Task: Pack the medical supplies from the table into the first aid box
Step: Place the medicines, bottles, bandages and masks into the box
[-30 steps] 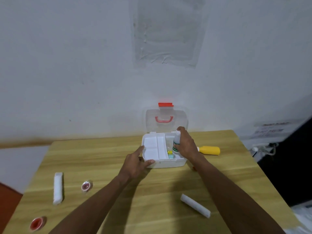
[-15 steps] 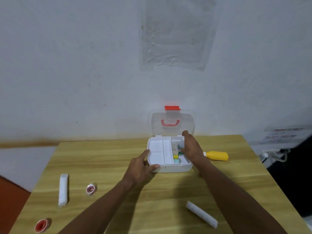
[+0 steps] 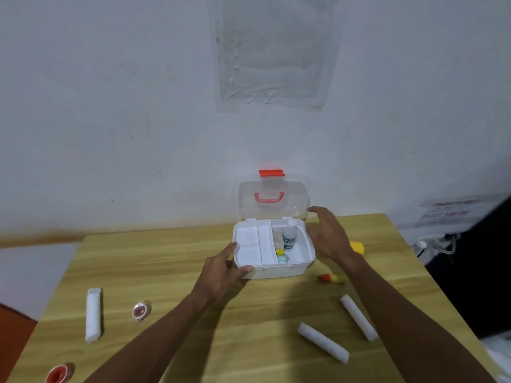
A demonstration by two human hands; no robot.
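Centre frame, one open first aid box (image 3: 272, 270) holds one white bottle (image 3: 289, 236) whose green label is unreadable. The left hand (image 3: 224, 272) pinches the box's front-left corner, and the right hand (image 3: 330, 239) hovers beside it, fingers spread. Three gauze rolls (image 3: 92, 315) and two red tape rolls (image 3: 141, 310) lie across the lower frame.

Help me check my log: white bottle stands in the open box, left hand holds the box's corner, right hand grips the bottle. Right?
Head view: the right hand is open beside the box, not gripping the white bottle. Rest holds.

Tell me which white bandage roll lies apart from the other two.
The left bandage roll, alone beside a red tape roll; the centre bandage roll and right bandage roll lie close together.
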